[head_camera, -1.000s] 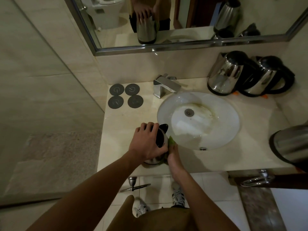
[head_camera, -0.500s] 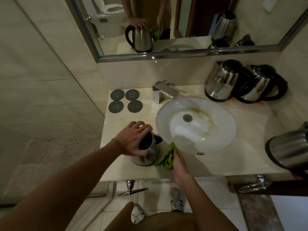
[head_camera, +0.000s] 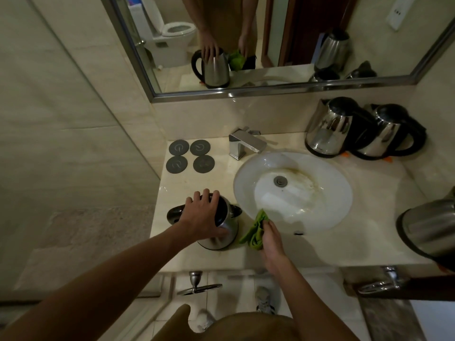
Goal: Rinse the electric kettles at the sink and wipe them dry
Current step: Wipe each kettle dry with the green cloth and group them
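A steel electric kettle (head_camera: 227, 233) with a black handle stands upright on the counter, left of the sink (head_camera: 322, 212). My left hand (head_camera: 204, 215) lies over its black top and grips it. My right hand (head_camera: 272, 236) holds a crumpled green cloth (head_camera: 254, 230) just right of the kettle, a small gap apart from its side. Two more steel kettles (head_camera: 330, 129) (head_camera: 386, 136) stand at the back right of the counter. Another kettle (head_camera: 428, 230) shows at the right edge.
Several round dark kettle bases (head_camera: 189, 156) lie at the counter's back left. A square chrome tap (head_camera: 243, 143) stands behind the basin. A wall mirror (head_camera: 270, 45) hangs above. The counter's front edge (head_camera: 221, 268) is close to my body; tiled wall at left.
The kettle has been turned so its handle points left, and it now stands further left. My right hand with the cloth has come off the kettle's side and moved right.
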A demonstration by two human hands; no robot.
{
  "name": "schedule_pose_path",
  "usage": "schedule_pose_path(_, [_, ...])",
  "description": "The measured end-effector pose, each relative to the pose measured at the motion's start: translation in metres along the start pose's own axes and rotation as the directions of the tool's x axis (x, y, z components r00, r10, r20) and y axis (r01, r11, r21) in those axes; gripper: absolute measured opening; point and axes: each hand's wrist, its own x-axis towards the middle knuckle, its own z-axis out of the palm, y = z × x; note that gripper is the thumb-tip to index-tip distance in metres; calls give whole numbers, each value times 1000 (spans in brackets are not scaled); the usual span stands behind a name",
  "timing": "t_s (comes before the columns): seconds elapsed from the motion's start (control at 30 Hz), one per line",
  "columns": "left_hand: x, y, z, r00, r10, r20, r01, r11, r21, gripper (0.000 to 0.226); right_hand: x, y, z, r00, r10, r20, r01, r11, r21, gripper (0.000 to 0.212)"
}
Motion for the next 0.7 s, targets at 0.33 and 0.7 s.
schedule_pose_path(0.33, [3, -36, -11, 869, 491, 57, -494, 857, 149, 121, -4, -4, -4, 998, -58, 6, 58, 996, -61, 28])
schedule_pose_path(0.7, [0, -39, -12, 847, 529, -47, -527, 849, 42, 91, -27, -15, 19, 955, -218, 199, 259, 943, -207, 34])
